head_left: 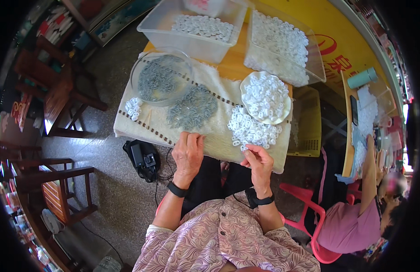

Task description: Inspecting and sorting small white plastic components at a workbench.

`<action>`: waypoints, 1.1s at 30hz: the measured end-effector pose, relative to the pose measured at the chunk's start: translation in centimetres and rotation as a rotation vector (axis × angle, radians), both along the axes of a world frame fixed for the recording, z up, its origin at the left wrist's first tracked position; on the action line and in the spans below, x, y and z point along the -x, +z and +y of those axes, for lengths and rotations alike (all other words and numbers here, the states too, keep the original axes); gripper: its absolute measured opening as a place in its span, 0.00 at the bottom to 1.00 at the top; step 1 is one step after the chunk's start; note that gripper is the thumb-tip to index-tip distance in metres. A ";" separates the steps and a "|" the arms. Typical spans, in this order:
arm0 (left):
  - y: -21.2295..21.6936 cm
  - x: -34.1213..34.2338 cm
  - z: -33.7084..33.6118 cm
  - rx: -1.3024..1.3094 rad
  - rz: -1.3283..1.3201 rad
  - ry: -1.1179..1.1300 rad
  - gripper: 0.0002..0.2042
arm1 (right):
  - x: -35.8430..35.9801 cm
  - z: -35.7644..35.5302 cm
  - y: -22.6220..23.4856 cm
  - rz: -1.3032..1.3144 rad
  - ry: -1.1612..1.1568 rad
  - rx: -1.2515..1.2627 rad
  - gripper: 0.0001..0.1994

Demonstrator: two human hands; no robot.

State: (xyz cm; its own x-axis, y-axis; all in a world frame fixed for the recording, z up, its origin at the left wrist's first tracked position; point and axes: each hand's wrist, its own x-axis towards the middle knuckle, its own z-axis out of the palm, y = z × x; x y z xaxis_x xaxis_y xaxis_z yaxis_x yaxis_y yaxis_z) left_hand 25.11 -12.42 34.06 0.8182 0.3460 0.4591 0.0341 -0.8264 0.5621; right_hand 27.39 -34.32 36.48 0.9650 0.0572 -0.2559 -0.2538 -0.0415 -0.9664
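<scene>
Right hand pinching white piece, left hand's hold unclear

White piece [244,148] partly covered by right fingertips, at the bottom of the white pile [253,129], right of centre. Left palm side hidden; can't tell whether those fingers hold anything. Single grey pieces blur together in the grey pile [191,109]. Clear bin [191,45] cut off at top of frame.

Left hand [187,158], centre: back up, fingers bent in, just below grey pile. Right hand [260,167]: thumb and index closed on the piece.

Both wrists past near edge of the cloth [219,141] on the surface [230,68]. Open room: bare cloth between the two piles.
</scene>
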 end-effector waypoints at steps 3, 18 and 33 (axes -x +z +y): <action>0.0 0.0 0.1 0.017 -0.004 0.000 0.07 | -0.1 0.4 -0.1 -0.025 0.022 0.016 0.08; -0.3 0.2 0.5 0.049 -0.002 -0.006 0.08 | 0.4 1.2 -1.3 -0.114 0.049 0.054 0.10; -0.4 0.1 0.4 0.192 -0.027 -0.046 0.06 | 0.6 0.2 -0.9 -0.141 0.063 0.093 0.09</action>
